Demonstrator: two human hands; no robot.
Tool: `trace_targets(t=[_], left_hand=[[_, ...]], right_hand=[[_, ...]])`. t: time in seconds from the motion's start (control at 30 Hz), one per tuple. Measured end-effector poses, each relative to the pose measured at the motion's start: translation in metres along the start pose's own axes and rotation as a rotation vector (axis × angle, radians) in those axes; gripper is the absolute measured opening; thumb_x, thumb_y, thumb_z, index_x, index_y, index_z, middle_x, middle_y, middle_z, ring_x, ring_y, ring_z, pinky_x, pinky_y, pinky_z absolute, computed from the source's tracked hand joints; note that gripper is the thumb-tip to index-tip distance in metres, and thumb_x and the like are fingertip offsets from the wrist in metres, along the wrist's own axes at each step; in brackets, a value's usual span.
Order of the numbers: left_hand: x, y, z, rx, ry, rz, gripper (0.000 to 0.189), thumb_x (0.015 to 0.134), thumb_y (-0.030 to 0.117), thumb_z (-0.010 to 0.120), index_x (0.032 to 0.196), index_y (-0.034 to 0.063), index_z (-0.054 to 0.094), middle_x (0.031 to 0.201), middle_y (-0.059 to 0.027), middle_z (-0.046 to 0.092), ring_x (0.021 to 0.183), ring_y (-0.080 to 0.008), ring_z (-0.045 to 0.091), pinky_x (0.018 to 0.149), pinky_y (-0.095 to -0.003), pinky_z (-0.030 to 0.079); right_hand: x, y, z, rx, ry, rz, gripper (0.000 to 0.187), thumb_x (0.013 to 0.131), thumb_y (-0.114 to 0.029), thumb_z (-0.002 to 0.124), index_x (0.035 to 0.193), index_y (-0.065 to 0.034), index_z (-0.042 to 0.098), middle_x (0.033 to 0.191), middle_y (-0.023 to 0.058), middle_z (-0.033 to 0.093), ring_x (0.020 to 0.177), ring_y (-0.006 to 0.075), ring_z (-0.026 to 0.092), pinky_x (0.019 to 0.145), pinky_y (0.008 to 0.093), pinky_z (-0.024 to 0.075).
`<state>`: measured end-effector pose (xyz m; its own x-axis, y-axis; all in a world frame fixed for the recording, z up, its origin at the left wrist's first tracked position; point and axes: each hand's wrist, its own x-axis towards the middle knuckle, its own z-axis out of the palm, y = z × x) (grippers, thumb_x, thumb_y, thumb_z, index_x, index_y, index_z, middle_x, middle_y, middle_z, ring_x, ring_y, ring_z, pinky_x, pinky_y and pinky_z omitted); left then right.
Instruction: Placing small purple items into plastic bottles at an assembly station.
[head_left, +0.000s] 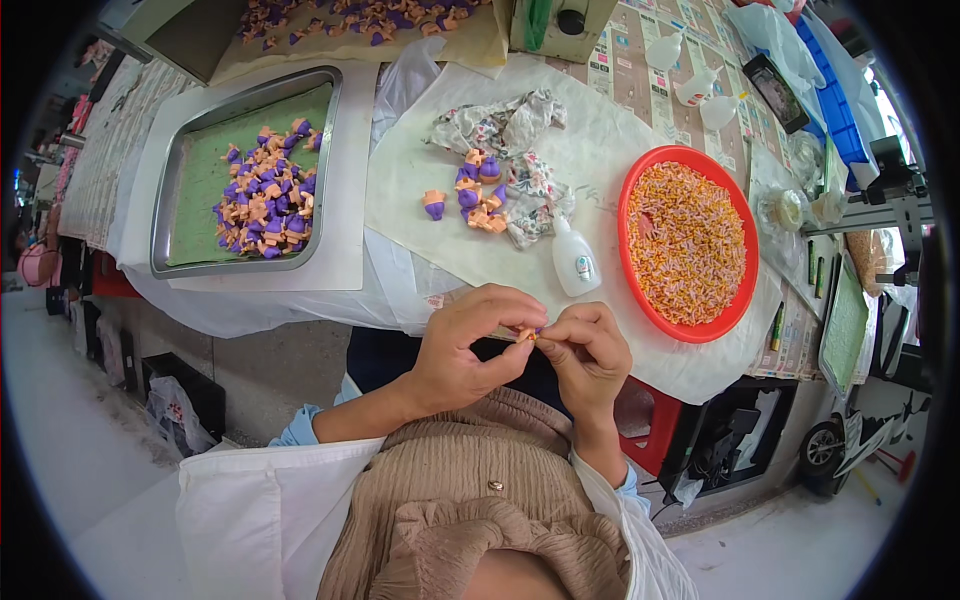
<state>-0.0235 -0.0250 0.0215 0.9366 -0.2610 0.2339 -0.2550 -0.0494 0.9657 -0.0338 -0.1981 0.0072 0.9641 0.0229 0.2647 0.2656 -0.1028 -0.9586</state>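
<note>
Between thumb and fingers, my left hand (469, 349) grips a small peach and purple plastic figure part (527, 332). My right hand (589, 352) pinches at the same part from the other side; a tiny yellow bit shows between the fingertips. Beyond my hands, several like purple and peach parts (469, 196) lie beside a crumpled floral cloth (536, 184). A white squeeze bottle (576, 259) lies just past my right hand. To the right stands a red plastic basin (624, 247) full of tiny pink and yellow pieces (688, 244).
At left, a metal tray (159, 217) with green lining holds a heap of the purple and peach parts (270, 191). More lie on brown paper (300, 56) at the back. Small squeeze bottles (699, 86) and a smartphone (775, 93) are at the back right.
</note>
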Motion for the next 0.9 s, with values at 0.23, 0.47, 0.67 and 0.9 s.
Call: trace_targets(t=[0.23, 0.47, 0.67, 0.9], left_hand=[[0.000, -0.003, 0.002, -0.107, 0.020, -0.031, 0.026, 0.077, -0.007, 0.063, 0.102, -0.0003, 0.066, 0.106, -0.0130, 0.064, 0.096, -0.0180, 0.062, 0.082, -0.0278, 0.050], [0.000, -0.005, 0.001, -0.105, -0.003, -0.014, 0.025, 0.077, -0.008, 0.062, 0.101, 0.0003, 0.066, 0.107, -0.0134, 0.064, 0.097, -0.0184, 0.062, 0.083, -0.0282, 0.050], [0.002, -0.004, 0.000, -0.124, 0.002, 0.005, 0.026, 0.077, -0.009, 0.062, 0.101, 0.0005, 0.066, 0.106, -0.0136, 0.064, 0.097, -0.0186, 0.062, 0.084, -0.0284, 0.049], [-0.004, -0.013, 0.000, -0.125, 0.010, 0.006, 0.022, 0.077, -0.007, 0.062, 0.098, 0.0002, 0.067, 0.102, -0.0134, 0.066, 0.094, -0.0200, 0.063, 0.083, -0.0302, 0.050]], right_hand=[[-0.001, 0.002, -0.004, 0.064, -0.048, 0.066, 0.017, 0.074, -0.001, 0.079, 0.087, -0.0010, 0.068, 0.088, 0.0044, 0.057, 0.076, 0.0102, 0.055, 0.063, 0.0200, 0.0425], [-0.002, 0.002, -0.006, 0.076, -0.064, 0.103, 0.017, 0.076, -0.002, 0.078, 0.086, -0.0003, 0.066, 0.089, 0.0044, 0.057, 0.077, 0.0103, 0.055, 0.064, 0.0207, 0.0432], [0.001, -0.002, -0.002, 0.198, -0.075, 0.173, 0.015, 0.078, -0.003, 0.077, 0.085, 0.0006, 0.064, 0.090, 0.0050, 0.056, 0.080, 0.0120, 0.055, 0.070, 0.0227, 0.0452], [-0.004, 0.009, 0.001, 0.271, -0.056, 0.233, 0.016, 0.079, -0.001, 0.076, 0.088, -0.0005, 0.063, 0.092, 0.0048, 0.058, 0.082, 0.0123, 0.057, 0.073, 0.0239, 0.0461]])
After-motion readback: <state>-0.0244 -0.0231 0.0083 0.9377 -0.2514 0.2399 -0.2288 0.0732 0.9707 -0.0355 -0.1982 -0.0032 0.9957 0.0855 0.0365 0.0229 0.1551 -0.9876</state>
